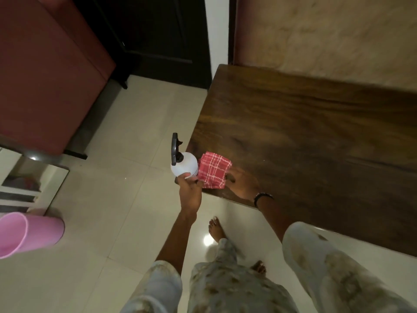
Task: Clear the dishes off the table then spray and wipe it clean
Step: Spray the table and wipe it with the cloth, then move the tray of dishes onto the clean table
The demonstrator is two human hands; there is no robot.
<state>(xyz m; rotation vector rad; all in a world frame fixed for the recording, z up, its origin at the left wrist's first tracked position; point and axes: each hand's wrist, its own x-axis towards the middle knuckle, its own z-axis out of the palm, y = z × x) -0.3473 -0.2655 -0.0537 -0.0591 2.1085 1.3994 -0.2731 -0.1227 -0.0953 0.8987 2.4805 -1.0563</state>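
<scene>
My left hand point(190, 192) grips a white spray bottle point(184, 165) with a black trigger head, held over the floor just off the near left corner of the dark wooden table point(316, 132). My right hand point(242, 182) holds a folded red-and-white checked cloth point(214, 171) at that same table corner, right beside the bottle. The tabletop shows no dishes in view.
A pink bucket point(27, 233) lies at the left edge on the pale tiled floor point(112, 199). A dark red sofa point(45, 75) stands at the upper left beside a black door point(158, 30). My bare feet are near the table's edge.
</scene>
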